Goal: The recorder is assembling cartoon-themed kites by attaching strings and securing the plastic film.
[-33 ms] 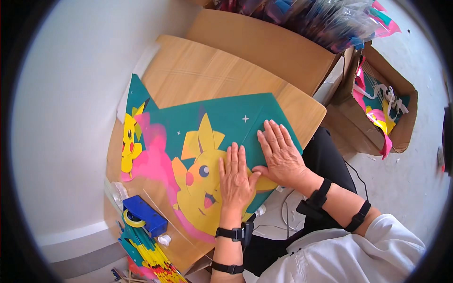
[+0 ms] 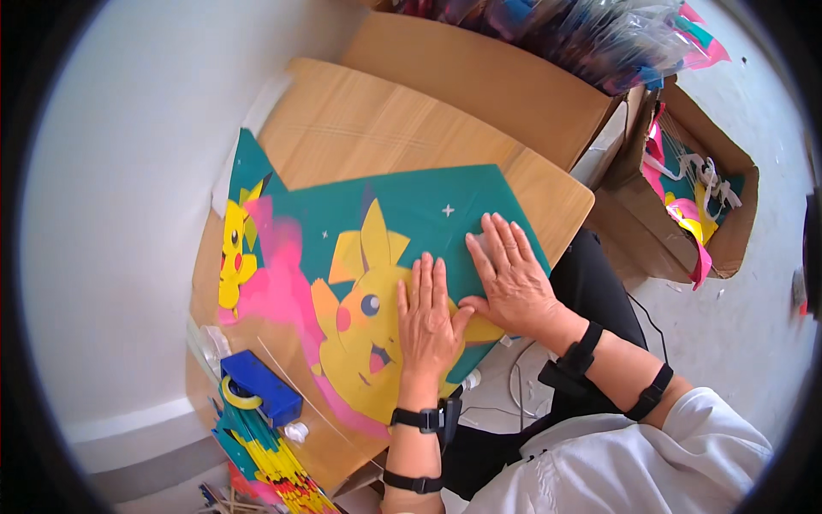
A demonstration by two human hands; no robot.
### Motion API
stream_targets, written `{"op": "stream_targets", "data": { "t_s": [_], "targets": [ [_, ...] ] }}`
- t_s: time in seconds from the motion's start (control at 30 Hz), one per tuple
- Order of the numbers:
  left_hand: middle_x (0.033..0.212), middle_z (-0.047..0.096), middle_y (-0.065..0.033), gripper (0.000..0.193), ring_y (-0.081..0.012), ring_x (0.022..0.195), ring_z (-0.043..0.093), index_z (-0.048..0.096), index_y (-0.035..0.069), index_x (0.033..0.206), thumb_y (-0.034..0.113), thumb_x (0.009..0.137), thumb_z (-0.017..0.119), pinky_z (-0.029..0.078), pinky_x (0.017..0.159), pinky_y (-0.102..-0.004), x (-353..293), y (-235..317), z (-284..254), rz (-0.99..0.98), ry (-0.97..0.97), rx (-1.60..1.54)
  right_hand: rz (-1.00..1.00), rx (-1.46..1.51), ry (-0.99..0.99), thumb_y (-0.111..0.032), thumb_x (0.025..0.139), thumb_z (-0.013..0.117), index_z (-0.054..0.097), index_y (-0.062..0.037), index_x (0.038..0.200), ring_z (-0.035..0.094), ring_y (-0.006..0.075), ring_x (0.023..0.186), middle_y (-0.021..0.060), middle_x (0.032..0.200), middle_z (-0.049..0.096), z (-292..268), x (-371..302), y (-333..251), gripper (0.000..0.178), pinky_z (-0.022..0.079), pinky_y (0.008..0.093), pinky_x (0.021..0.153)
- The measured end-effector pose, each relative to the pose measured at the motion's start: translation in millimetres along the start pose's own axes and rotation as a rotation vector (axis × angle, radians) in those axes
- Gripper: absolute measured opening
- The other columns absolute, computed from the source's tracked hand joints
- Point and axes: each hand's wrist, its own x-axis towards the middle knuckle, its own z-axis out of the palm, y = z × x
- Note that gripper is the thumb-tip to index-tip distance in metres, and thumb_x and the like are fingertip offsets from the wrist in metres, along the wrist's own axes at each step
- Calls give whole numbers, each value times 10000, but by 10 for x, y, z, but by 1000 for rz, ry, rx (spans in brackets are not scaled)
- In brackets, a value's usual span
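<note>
A large thin teal sheet (image 2: 402,190), printed with a yellow cartoon animal and a pink patch, lies spread on the wooden table. My left hand (image 2: 428,330) rests palm down on the yellow figure, fingers stretched out and pointing away from me. To its right, my right hand (image 2: 514,283) lies flat on the sheet near its right edge, its thumb close to the left thumb. Neither hand grips anything. Black straps are around both forearms. At the sheet's left side shows a smaller yellow figure (image 2: 233,257) on a teal piece.
On the table's left stands a blue tape dispenser (image 2: 261,385) with a yellowish roll. Several folded printed pieces (image 2: 265,454) hang beside it at the lower left. Beyond the wooden table (image 2: 368,111) is a large cardboard box (image 2: 479,77); an open carton (image 2: 741,197) sits at right.
</note>
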Motion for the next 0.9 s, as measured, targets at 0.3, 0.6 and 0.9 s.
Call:
{"op": "stream_targets", "data": {
  "t_s": [0.3,0.6,0.9],
  "targets": [
    [1503,227,-155,729,-311,1391,208,194,63,1461,540,930,341,144,1113,-498,-331,-748,58,-247,127,178,24,-34,9,-551,815,543,358,22,1369,156,366,1396,259,1464,227,59,-41,-19,818,80,452,1146],
    [1522,173,-151,660,-300,1401,187,169,51,1463,426,953,355,124,1118,-515,-1302,-1377,-96,-662,208,292,0,-75,41,-531,782,595,349,25,1373,173,372,1388,270,1456,231,85,-23,-90,848,96,465,1141],
    [1513,179,-179,716,-316,1408,159,207,52,1452,372,887,508,123,1123,-503,-1597,-425,103,-654,80,109,-36,-29,40,-569,670,688,392,-44,1366,204,352,1377,221,1460,256,-34,66,94,920,136,474,1123]
  ]
}}
